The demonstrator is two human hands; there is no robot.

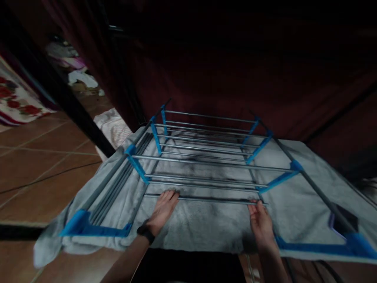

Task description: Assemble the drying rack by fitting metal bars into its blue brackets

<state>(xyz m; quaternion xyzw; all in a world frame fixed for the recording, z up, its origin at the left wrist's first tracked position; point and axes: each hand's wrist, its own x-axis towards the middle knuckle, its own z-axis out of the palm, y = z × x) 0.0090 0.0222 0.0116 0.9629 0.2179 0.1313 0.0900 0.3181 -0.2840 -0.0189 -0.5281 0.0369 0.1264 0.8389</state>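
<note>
A rack frame of grey metal tubes with blue plastic brackets lies on a grey cloth, thin rods running crosswise between its sides. In front of the nearest bracketed rods is one metal rod, which both hands hold. My left hand, with a dark band at the wrist, has its fingers over the rod near its left end. My right hand, palm turned up, pinches the rod near its right end. The rod's ends lie close to the frame's inner side tubes.
Several loose grey rods lie along the frame's left side. A dark phone-like object rests partly under the right side tube. Dark red curtain hangs behind. At left are a dark post, tiled floor and a cable.
</note>
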